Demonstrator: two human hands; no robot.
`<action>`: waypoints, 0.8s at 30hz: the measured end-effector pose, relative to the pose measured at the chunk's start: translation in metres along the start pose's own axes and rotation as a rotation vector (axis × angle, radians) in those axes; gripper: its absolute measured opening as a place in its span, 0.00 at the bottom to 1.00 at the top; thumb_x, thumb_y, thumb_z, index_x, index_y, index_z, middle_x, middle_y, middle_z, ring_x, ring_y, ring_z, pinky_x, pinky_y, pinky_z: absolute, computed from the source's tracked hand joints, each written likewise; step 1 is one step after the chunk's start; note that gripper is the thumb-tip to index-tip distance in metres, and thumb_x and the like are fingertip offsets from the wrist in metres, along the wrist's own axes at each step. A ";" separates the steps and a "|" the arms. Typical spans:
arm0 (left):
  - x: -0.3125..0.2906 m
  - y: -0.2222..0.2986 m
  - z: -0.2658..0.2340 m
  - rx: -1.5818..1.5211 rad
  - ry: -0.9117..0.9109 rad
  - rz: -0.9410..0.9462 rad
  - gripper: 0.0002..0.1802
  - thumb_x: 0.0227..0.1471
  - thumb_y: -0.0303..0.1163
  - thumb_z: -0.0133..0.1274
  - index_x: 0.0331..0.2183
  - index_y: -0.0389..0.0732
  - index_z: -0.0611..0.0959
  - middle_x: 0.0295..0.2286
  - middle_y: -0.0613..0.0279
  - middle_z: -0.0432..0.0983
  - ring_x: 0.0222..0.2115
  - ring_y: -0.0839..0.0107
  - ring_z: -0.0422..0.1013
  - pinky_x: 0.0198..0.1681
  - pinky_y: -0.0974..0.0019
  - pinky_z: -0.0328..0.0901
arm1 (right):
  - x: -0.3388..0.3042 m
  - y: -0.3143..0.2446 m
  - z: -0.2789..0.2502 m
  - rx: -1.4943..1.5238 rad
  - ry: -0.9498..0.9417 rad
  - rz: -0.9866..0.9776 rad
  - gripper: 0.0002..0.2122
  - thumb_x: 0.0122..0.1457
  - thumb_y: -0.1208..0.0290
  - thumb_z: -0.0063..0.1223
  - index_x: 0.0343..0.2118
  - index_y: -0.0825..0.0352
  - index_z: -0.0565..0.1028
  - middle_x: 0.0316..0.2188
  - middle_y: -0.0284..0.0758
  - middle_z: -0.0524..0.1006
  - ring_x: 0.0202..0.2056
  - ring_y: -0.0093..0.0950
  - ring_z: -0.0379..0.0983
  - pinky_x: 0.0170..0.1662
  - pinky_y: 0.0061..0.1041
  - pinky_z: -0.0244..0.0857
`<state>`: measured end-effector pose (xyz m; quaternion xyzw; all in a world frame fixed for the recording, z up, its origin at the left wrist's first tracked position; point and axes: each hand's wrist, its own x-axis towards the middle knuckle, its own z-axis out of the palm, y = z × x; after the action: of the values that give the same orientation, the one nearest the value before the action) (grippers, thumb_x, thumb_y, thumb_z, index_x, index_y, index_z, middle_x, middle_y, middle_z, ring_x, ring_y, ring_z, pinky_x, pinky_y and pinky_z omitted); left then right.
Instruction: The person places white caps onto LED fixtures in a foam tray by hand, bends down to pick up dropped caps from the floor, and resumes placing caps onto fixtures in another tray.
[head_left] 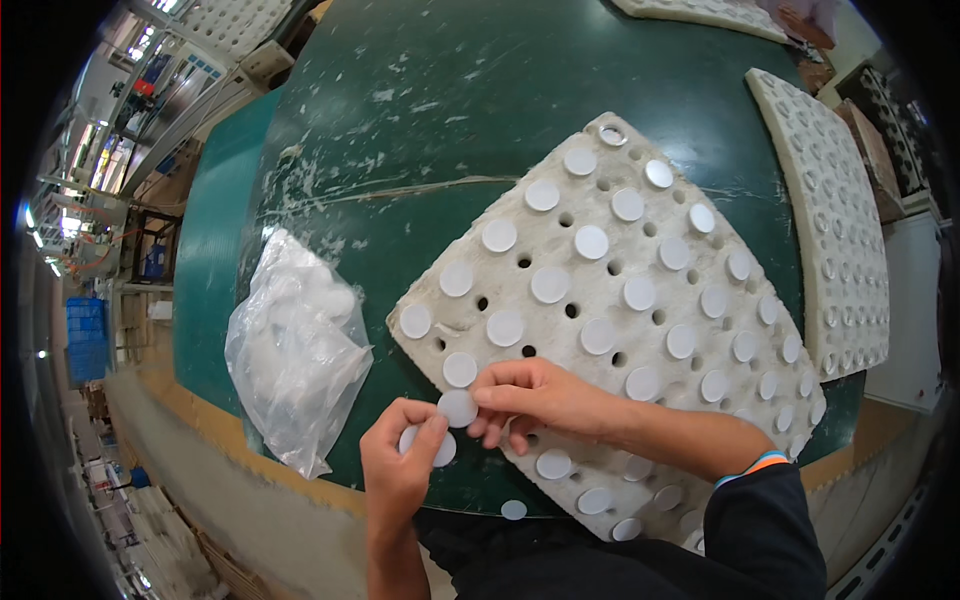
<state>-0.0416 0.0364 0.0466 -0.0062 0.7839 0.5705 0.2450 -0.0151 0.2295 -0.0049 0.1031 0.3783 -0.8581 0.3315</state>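
Note:
Between thumb and fingers, my left hand (390, 468) grips white discs (444, 452), at the near left corner of a pale perforated board (470, 265). My right hand (545, 393) reaches over that corner and pinches a single white disc (458, 408) by its right edge. This disc's left edge lies close to my left fingertips; whether they touch it is unclear. Round white discs (549, 285) lie in rows on the board, with dark holes between them. One loose disc (513, 510) lies at the table's near edge.
A clear plastic bag (298, 350) of white pieces rests on the green table (400, 110), left of the board. Another perforated board (830, 230) stands along the right side, and part of one more (705, 12) shows at the far edge. Blue crates (86, 338) stand at far left.

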 end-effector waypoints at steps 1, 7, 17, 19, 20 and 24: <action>0.000 0.004 0.002 0.091 -0.009 0.071 0.07 0.51 0.28 0.53 0.26 0.35 0.77 0.19 0.70 0.70 0.18 0.84 0.62 0.21 0.78 0.57 | -0.003 0.000 0.001 -0.014 0.026 -0.011 0.11 0.60 0.62 0.48 0.34 0.67 0.71 0.29 0.32 0.76 0.27 0.18 0.74 0.21 0.15 0.66; -0.012 0.007 -0.004 0.294 -0.127 0.167 0.06 0.48 0.27 0.54 0.24 0.34 0.77 0.18 0.67 0.70 0.20 0.81 0.65 0.24 0.76 0.60 | -0.004 0.003 -0.008 0.048 -0.259 0.157 0.12 0.59 0.59 0.50 0.37 0.63 0.71 0.34 0.29 0.75 0.34 0.16 0.75 0.26 0.13 0.68; 0.011 -0.036 0.011 -1.048 -0.114 -0.185 0.12 0.58 0.37 0.45 0.28 0.38 0.71 0.19 0.64 0.64 0.16 0.80 0.58 0.12 0.78 0.51 | -0.020 -0.122 -0.100 -1.195 1.076 -1.012 0.11 0.49 0.71 0.59 0.37 0.64 0.79 0.37 0.34 0.78 0.39 0.27 0.71 0.43 0.26 0.66; 0.015 -0.039 0.010 -1.148 -0.094 -0.254 0.13 0.59 0.38 0.43 0.28 0.39 0.71 0.22 0.62 0.65 0.17 0.79 0.60 0.12 0.78 0.52 | -0.014 -0.132 -0.137 -1.306 1.124 -1.024 0.10 0.49 0.72 0.59 0.36 0.63 0.79 0.37 0.33 0.77 0.40 0.29 0.70 0.45 0.27 0.65; 0.015 -0.039 0.011 -1.240 -0.056 -0.325 0.14 0.60 0.40 0.42 0.28 0.40 0.70 0.24 0.61 0.67 0.18 0.77 0.62 0.12 0.78 0.53 | -0.011 -0.135 -0.143 -1.406 1.156 -1.032 0.09 0.49 0.72 0.59 0.35 0.62 0.80 0.37 0.33 0.77 0.42 0.31 0.69 0.46 0.28 0.64; 0.018 -0.037 0.009 -1.331 0.066 -0.415 0.14 0.60 0.41 0.40 0.29 0.41 0.71 0.25 0.60 0.68 0.21 0.74 0.67 0.12 0.77 0.57 | 0.002 -0.135 -0.158 -1.378 1.133 -1.012 0.08 0.49 0.72 0.59 0.34 0.62 0.80 0.38 0.32 0.77 0.42 0.31 0.68 0.47 0.28 0.64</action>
<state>-0.0434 0.0366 0.0042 -0.3219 0.2573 0.8705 0.2692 -0.1159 0.4090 -0.0370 0.1086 0.8892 -0.3188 -0.3097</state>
